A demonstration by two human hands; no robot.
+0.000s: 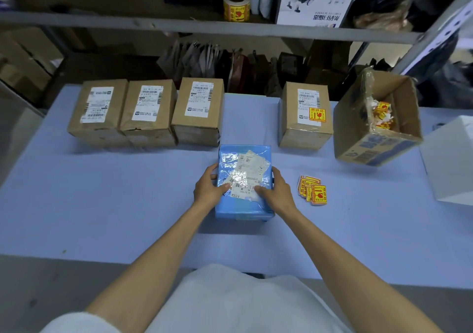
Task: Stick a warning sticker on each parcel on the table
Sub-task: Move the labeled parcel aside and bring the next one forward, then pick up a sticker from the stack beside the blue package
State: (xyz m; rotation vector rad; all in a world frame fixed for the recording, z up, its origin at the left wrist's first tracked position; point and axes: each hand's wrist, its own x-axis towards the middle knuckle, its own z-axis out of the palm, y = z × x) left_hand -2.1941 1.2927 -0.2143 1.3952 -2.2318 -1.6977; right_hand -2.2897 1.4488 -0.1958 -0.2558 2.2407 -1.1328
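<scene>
Blue plastic-wrapped rectangular parcel sits at centre of pale blue table. L hand and R hand grip its sides, thumbs on top. Stack of yellow-red warning stickers lies just R of it.

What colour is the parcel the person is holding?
The parcel is shiny blue, clearest in the head view.
</scene>
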